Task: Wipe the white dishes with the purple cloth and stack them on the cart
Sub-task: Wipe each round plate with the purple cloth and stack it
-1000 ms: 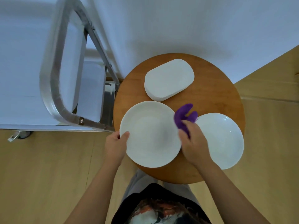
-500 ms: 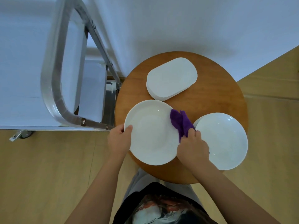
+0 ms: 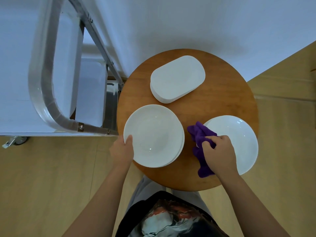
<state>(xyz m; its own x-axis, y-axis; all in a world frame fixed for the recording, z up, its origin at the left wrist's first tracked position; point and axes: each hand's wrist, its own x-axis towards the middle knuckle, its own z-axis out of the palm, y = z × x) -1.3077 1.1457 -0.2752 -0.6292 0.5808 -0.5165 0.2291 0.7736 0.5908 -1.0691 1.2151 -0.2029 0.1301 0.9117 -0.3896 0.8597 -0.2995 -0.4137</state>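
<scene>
A stack of round white plates (image 3: pixel 153 135) sits at the left of the round wooden table (image 3: pixel 222 100). My left hand (image 3: pixel 122 150) grips the top plate's near-left rim, thumb on top. My right hand (image 3: pixel 218 153) holds the purple cloth (image 3: pixel 200 134) bunched over the table between the two round dishes, off the left plate. A second round white plate (image 3: pixel 239 134) lies at the right, partly under my right hand. A stack of white oblong dishes (image 3: pixel 177 78) rests at the back of the table.
The metal cart (image 3: pixel 51 106) with a curved handle and white trays stands to the left, right against the table's edge. A cart wheel (image 3: pixel 17 140) shows on the wooden floor. A white wall runs behind the table.
My right hand has drawn the purple cloth off the left plate, rightward and toward me, onto the table beside the right plate. My left hand has kept its hold on the rim.
</scene>
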